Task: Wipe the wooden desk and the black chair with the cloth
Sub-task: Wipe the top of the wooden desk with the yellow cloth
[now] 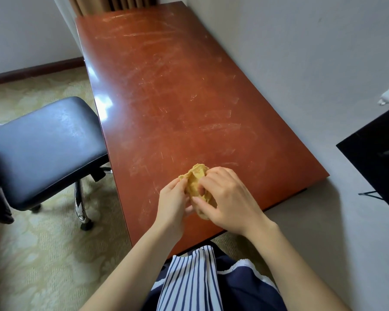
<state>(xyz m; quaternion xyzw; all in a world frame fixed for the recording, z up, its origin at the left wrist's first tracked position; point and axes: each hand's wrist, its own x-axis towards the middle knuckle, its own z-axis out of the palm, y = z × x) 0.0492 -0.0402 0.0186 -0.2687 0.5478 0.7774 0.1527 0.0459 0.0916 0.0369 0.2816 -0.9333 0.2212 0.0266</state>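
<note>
Grey walls and patterned beige carpet [43, 254] surround a long reddish-brown wooden desk [166, 97]. Its top is scuffed with pale streaks and runs from lower centre to top centre of frame. Black padded swivel chair [45, 149] at left, seat just beside desk edge. Crumpled yellow cloth [197, 179] at lower centre, over the near desk end; contact with the wood cannot be told. Left hand [172, 198] pinches its left side; right hand [230, 202] curls over its right side.

Judgement: cloth is light, soft and limp, with no breakage risk, and sags wherever unsupported. Best gathered into a flat pad under one palm, loose edges tucked in.
</note>
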